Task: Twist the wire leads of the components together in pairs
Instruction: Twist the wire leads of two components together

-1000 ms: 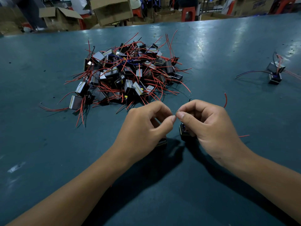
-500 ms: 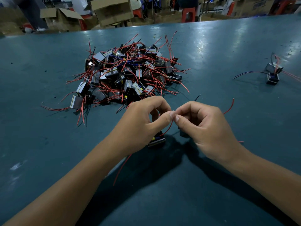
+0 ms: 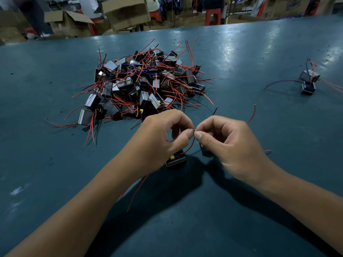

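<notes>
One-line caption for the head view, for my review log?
Left hand and right hand pinch wire leads together above two components, before a heap of components.

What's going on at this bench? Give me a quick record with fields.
Left hand: pinches wire ends
Right hand: pinches the same wire ends
Red lead: runs down to component under left hand
Pile of components: behind the hands
Joined pair: far right on table
</notes>
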The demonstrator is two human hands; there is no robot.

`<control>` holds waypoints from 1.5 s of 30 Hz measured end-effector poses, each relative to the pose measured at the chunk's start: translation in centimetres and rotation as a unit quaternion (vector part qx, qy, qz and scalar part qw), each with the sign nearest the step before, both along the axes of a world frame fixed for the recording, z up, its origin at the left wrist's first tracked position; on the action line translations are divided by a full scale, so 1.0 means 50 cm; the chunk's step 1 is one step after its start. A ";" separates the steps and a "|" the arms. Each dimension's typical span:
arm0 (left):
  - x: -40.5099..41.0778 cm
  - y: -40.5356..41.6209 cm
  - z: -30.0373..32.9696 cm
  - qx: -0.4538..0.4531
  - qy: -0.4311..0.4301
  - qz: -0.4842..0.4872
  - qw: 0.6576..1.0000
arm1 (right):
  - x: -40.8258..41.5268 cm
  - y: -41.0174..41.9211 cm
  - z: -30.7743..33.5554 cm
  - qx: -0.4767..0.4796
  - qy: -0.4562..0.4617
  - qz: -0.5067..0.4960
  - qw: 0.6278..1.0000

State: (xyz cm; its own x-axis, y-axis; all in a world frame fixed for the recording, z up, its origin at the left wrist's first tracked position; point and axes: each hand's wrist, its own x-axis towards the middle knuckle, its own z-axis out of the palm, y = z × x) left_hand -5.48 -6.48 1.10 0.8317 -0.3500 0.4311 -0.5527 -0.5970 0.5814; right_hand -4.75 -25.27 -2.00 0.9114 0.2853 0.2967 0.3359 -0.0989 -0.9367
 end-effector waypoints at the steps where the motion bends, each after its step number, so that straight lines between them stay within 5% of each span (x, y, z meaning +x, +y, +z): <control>1: -0.001 -0.003 0.000 0.011 -0.015 0.005 1.000 | -0.001 0.001 0.001 -0.004 0.001 -0.002 1.000; 8: -0.019 -0.031 -0.001 0.122 -0.170 0.065 0.976 | -0.003 0.003 0.007 -0.025 -0.012 -0.019 0.999; 17: -0.022 -0.054 -0.011 0.166 -0.217 0.118 0.955 | 0.000 0.005 0.010 -0.071 -0.036 -0.058 0.995; 19: -0.023 -0.053 -0.012 0.155 -0.191 0.117 0.962 | 0.000 0.004 0.010 -0.076 -0.034 -0.058 0.995; 22: -0.022 -0.046 -0.008 0.036 -0.044 0.109 0.992 | -0.001 0.003 0.010 -0.082 -0.033 -0.064 0.994; 26: -0.015 -0.033 -0.012 -0.074 0.119 0.095 0.986 | -0.004 0.003 0.005 -0.095 -0.037 -0.070 0.992; 35: -0.013 -0.027 -0.010 0.103 -0.118 0.136 0.978 | 0.000 -0.002 0.012 -0.077 -0.019 -0.053 0.995; 40: 0.013 0.028 0.002 0.014 -0.051 0.189 0.981 | 0.007 -0.010 0.015 -0.039 0.011 -0.057 0.998; 45: 0.017 0.023 -0.022 0.031 0.006 0.136 0.990 | 0.005 -0.009 0.020 -0.012 0.039 -0.024 0.999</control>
